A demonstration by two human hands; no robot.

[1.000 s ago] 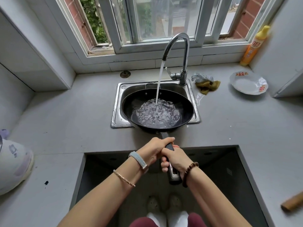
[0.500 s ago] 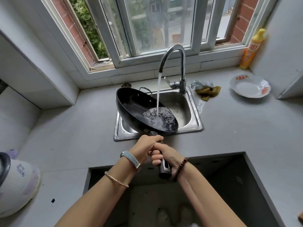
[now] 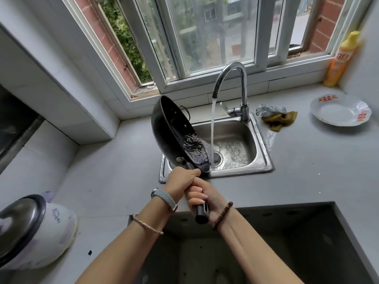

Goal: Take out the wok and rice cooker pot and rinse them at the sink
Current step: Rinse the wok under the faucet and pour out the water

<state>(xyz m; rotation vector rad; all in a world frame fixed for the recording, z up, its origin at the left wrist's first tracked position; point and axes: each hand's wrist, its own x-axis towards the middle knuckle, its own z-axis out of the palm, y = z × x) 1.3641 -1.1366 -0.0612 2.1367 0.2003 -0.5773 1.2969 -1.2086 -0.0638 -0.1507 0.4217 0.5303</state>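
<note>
1. While my left hand (image 3: 180,181) and right hand (image 3: 203,195) sit stacked together, both clamped round the black stick handle (image 3: 202,215), the round black non-stick wok (image 3: 174,136) stands tipped steeply on edge just beyond them, its low rim over the steel sink (image 3: 260,152).
2. Water runs off that low rim toward the drain. The stream (image 3: 213,124) from the curved chrome tap (image 3: 235,78) falls just right of the wok, beyond my hands.
3. My main worry is that the wok's weight hangs well ahead of my hands. If the handle is slick it could twist in my grip, and the pan would knock the sink's edge.
4. Tipping it too fast, or leftward, could send water over the grey table (image 3: 307,171) instead of into the basin.
5. The running stream may catch the tilted wall and spray back at me.
6. Far to the left of my hands sits the white rice cooker (image 3: 34,232). I cannot see its pot, so I judge that half of the task is not yet done.
</note>
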